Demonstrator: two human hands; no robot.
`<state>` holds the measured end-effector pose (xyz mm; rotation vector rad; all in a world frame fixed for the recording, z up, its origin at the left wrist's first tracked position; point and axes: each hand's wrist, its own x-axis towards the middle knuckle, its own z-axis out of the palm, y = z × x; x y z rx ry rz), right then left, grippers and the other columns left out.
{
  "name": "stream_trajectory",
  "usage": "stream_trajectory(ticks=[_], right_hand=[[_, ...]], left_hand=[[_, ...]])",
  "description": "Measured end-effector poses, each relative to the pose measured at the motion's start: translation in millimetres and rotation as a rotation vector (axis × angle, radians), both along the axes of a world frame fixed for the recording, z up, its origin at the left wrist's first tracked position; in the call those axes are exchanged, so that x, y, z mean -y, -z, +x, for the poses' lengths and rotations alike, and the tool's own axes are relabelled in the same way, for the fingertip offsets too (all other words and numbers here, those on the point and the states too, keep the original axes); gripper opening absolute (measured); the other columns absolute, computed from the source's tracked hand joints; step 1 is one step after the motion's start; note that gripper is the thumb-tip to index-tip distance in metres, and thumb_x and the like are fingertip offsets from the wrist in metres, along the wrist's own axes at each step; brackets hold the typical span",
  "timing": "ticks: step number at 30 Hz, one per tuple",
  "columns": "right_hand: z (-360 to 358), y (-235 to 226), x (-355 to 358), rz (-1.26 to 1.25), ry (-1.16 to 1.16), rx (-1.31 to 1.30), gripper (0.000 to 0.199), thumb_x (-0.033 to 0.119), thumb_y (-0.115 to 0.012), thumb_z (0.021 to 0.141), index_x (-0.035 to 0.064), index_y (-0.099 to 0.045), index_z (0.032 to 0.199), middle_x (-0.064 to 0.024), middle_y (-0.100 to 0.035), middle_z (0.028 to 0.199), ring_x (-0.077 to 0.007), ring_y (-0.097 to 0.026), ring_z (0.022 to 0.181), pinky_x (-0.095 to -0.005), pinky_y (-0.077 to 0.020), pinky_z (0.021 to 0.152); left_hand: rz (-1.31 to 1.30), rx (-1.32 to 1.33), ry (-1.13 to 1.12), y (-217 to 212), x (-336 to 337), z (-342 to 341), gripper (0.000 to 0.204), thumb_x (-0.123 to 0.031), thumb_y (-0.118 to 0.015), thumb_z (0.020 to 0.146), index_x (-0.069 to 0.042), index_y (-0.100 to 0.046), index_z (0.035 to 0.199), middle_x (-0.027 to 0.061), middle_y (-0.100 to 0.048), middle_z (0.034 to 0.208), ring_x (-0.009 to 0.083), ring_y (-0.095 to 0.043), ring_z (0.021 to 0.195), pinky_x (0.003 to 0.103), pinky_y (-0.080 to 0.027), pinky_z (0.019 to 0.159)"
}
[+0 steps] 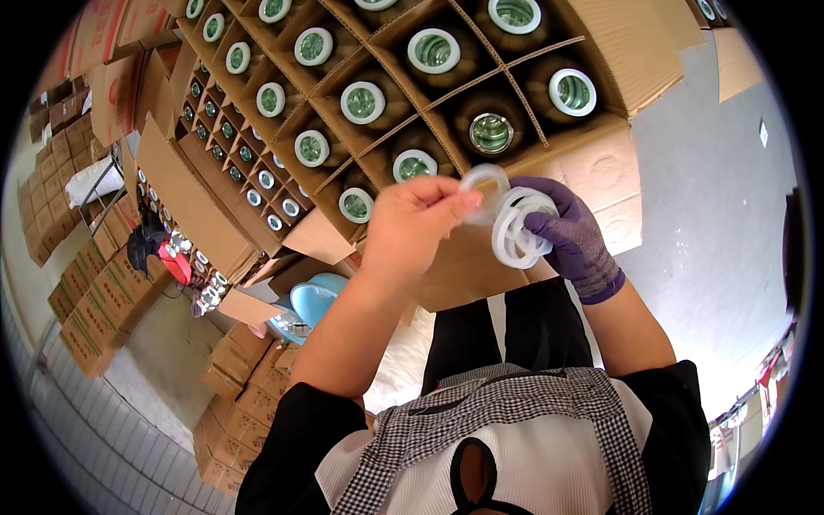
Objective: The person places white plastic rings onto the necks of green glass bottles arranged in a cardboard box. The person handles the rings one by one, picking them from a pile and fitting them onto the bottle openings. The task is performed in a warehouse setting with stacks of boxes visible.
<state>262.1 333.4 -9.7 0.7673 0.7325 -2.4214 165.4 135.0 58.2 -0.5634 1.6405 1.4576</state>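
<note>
My bare left hand (410,225) is closed, with thumb and forefinger pinching one translucent white ring (491,174), slightly blurred. Close beside it, my right hand (577,227), in a purple-grey glove, grips several white sealing rings (515,245) stacked together. Both hands are above the near edge of an open cardboard carton (592,167) with cardboard dividers. Glass jars stand upright in its cells, most with a white ring around the mouth, such as one jar (572,93) at the right corner. Another glass jar (491,134), just beyond my hands, shows a bare rim.
Further open cartons (202,215) of jars stand to the left. Beside my left forearm are light-blue basins (319,298). Stacked closed boxes (112,296) line the far left. Grey floor (712,215) lies to the right, and a carton flap (614,184) sticks out near my right hand.
</note>
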Motion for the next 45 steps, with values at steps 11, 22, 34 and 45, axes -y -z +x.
stream_trajectory(ticks=[11, 22, 34, 45], right_hand=[[24.6, 12.2, -30.0, 0.078, 0.050, 0.065, 0.056, 0.021, -0.070, 0.079, 0.0010, -0.052, 0.129, -0.0173, -0.063, 0.116, -0.0235, -0.064, 0.103, -0.0335, -0.0531, 0.090], [23.5, 8.2, -33.8, -0.112, 0.074, 0.072, 0.051, 0.010, -0.071, 0.081, -0.0027, -0.054, 0.128, -0.0127, -0.064, 0.116, -0.0223, -0.064, 0.106, -0.0356, -0.0524, 0.096], [17.6, -5.3, -17.0, -0.073, -0.053, 0.047, 0.055, 0.011, -0.075, 0.077, -0.0033, -0.055, 0.125, -0.0162, -0.065, 0.115, -0.0256, -0.066, 0.104, -0.0361, -0.0544, 0.092], [8.6, -45.9, 66.7, -0.081, -0.456, 0.015, 0.058, 0.011, -0.077, 0.077, -0.0047, -0.055, 0.128, -0.0139, -0.065, 0.117, -0.0232, -0.065, 0.106, -0.0362, -0.0515, 0.095]], left_hand=[[-0.509, -1.384, 0.959, 63.7, -21.4, -21.2, 0.026, -0.002, -0.075, 0.071, -0.009, -0.074, 0.095, 0.0076, -0.059, 0.111, 0.0310, -0.055, 0.102, 0.037, -0.048, 0.085], [-0.438, -1.273, 0.810, 64.9, -43.1, -19.6, 0.053, -0.006, -0.078, 0.072, -0.006, -0.060, 0.122, 0.0163, -0.057, 0.115, 0.0337, -0.058, 0.099, 0.039, -0.050, 0.085], [-0.518, -1.165, 0.781, 44.8, -52.3, -10.3, 0.049, -0.017, -0.072, 0.077, -0.006, -0.059, 0.122, 0.0193, -0.054, 0.118, 0.0383, -0.053, 0.108, 0.046, -0.048, 0.087], [-0.420, -0.468, 0.489, 107.3, 129.4, 179.0, 0.038, -0.024, -0.067, 0.087, -0.005, -0.064, 0.120, 0.0184, -0.065, 0.120, 0.0325, -0.062, 0.112, 0.040, -0.048, 0.097]])
